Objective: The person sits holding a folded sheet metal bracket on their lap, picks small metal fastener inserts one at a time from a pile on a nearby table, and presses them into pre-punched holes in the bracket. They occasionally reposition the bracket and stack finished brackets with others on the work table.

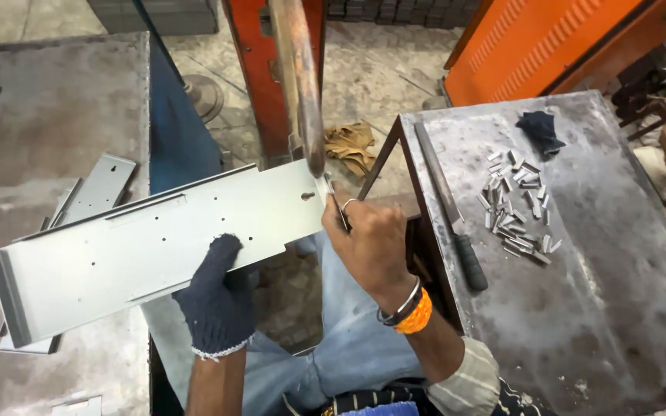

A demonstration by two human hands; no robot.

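My left hand (pixel 216 296), in a dark knitted glove, grips the near edge of a long grey sheet-metal panel (pixel 140 243) with small holes and bent ends. The panel's right end sits under the copper-coloured arm (pixel 302 85) of an orange machine. My bare right hand (pixel 370 243), with a ring and wrist bands, pinches a small thin metal piece (pixel 333 199) against the panel's right edge, right below the arm's tip.
A grey steel table (pixel 603 293) on the right carries a pile of several small metal clips (pixel 519 204), a long file with a black handle (pixel 456 223) and a dark cloth (pixel 541 129). More metal panels (pixel 90 189) lie on the left bench. A brown rag (pixel 352 145) lies on the floor.
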